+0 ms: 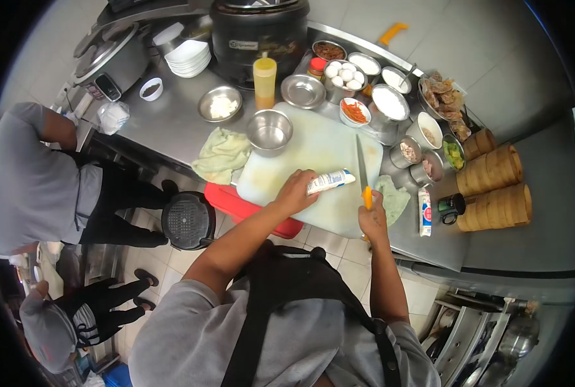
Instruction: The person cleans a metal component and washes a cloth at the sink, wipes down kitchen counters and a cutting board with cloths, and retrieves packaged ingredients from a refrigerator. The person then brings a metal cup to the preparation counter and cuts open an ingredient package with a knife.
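My left hand (296,191) is closed around one end of a white tube-shaped packet (331,181) with blue print, held over the near part of the white cutting board (323,132). In my right hand (373,219) is a knife (361,161) by its yellow handle. Its blade points away from me, just right of the packet and apart from it. An empty steel bowl (269,149) stands on the board's left side. Green cloths lie on both sides of the board, one at the left (221,155), the other cloth (394,197) near my right hand.
Behind the board stand a squeeze bottle (265,80), a bowl of eggs (344,76) and several ingredient bowls. At right are a similar packet (425,211), a black mug (452,208) and bamboo steamers (494,209). Two people (39,174) stand at left, near a black stool (189,218).
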Demonstrator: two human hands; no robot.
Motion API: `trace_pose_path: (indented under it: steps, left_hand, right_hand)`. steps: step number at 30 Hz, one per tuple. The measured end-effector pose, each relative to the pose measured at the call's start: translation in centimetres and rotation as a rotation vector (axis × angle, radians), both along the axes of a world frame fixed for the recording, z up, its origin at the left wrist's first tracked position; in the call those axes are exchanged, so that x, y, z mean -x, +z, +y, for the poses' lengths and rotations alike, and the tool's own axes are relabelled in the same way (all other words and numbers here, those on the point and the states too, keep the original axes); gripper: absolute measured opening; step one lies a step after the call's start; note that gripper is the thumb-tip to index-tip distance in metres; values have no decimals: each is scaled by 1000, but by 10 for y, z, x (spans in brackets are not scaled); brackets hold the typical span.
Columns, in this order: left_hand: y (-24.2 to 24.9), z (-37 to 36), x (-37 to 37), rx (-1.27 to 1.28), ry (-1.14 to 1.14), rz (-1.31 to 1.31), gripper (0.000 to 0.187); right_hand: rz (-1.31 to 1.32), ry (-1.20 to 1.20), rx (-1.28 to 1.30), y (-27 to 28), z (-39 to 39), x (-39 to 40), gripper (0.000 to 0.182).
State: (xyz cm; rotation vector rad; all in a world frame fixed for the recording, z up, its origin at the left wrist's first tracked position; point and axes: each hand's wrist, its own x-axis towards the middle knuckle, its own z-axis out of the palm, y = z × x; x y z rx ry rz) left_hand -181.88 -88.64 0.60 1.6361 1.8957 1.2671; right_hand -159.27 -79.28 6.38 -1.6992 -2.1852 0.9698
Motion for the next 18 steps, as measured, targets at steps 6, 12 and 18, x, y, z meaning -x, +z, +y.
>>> trace_pose_path:
  steps: [6, 12, 18]
  left_hand:
    - [2, 15, -16, -240, 36, 132, 36]
    - [9, 23, -25, -158, 38, 194, 32]
    - [11, 27, -29, -158, 29, 237, 32]
  right_hand:
    - [205, 40, 106, 25, -17, -41, 34]
    - [-48, 235, -13, 40, -48, -32, 29]
    - [-184, 385, -58, 50, -54, -34, 26]
